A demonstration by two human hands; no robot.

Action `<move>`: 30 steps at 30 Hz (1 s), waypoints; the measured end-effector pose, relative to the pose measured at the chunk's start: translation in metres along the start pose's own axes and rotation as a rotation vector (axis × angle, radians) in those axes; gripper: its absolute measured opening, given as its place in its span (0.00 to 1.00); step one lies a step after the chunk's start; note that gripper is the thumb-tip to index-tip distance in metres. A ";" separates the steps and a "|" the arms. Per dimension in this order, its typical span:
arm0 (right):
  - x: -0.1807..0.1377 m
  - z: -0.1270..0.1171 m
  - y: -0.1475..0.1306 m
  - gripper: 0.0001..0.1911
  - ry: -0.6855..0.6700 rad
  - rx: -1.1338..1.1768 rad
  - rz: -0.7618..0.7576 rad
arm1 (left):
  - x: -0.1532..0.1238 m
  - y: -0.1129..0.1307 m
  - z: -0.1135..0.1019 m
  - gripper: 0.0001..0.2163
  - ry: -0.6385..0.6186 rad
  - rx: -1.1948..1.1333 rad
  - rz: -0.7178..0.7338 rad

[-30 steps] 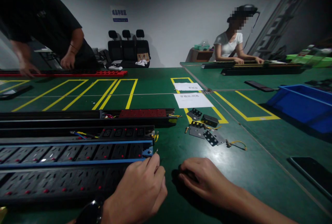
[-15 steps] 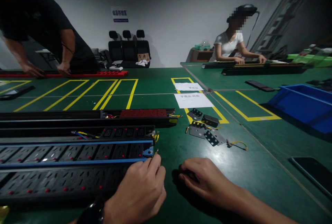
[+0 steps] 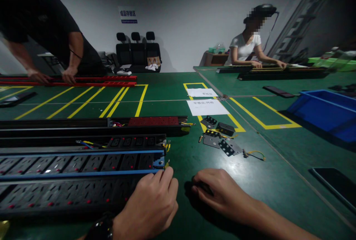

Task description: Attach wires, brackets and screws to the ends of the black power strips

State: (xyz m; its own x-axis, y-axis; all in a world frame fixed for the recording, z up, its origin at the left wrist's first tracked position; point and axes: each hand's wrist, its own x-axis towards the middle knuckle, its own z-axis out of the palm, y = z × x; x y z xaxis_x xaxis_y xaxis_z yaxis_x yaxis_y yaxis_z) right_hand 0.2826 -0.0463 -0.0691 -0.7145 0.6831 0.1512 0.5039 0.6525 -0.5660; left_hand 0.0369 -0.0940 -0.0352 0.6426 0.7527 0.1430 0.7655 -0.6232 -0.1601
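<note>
My left hand (image 3: 151,201), a dark watch on its wrist, is closed at the right end of the blue-edged power strip (image 3: 161,163). A short yellow-green wire (image 3: 167,164) with a metal terminal sticks up from its fingertips. My right hand (image 3: 219,188) rests on the green table with its fingers curled; whatever may be inside them is hidden. In front of my left hand lies a black power strip (image 3: 69,195) with red switches. Beyond the blue-edged one are a black strip with several sockets (image 3: 132,141) and one with a dark red socket block (image 3: 152,121).
Several perforated metal brackets (image 3: 211,140) and a loose yellow-green wire (image 3: 256,153) lie ahead of my right hand. White paper sheets (image 3: 208,107), a blue bin (image 3: 325,115) and a phone (image 3: 336,186) are on the table. Two people work across it, one handling red rails (image 3: 119,83).
My left hand has shifted very slightly, and the wire at its fingertips shows more. My right hand is still. Across the table at left, the person's red rails have parted, one coming nearer.
</note>
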 end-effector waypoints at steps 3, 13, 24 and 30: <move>0.001 -0.001 -0.001 0.09 -0.008 0.001 0.010 | 0.000 0.000 0.000 0.05 -0.038 -0.004 -0.001; -0.001 0.002 0.002 0.09 0.012 -0.002 -0.008 | 0.002 -0.001 -0.003 0.05 -0.128 -0.066 -0.029; -0.002 0.005 0.005 0.09 0.013 -0.009 -0.031 | 0.001 0.000 0.000 0.06 -0.075 -0.027 0.003; -0.001 0.002 0.002 0.10 0.009 0.003 -0.022 | 0.001 0.000 0.000 0.05 -0.080 -0.003 0.012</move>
State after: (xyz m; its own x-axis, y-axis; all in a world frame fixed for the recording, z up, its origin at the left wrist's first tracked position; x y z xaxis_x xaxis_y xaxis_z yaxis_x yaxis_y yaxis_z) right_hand 0.2830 -0.0464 -0.0720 -0.7210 0.6715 0.1710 0.4866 0.6663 -0.5651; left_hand 0.0373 -0.0932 -0.0346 0.6472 0.7597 0.0626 0.7581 -0.6328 -0.1579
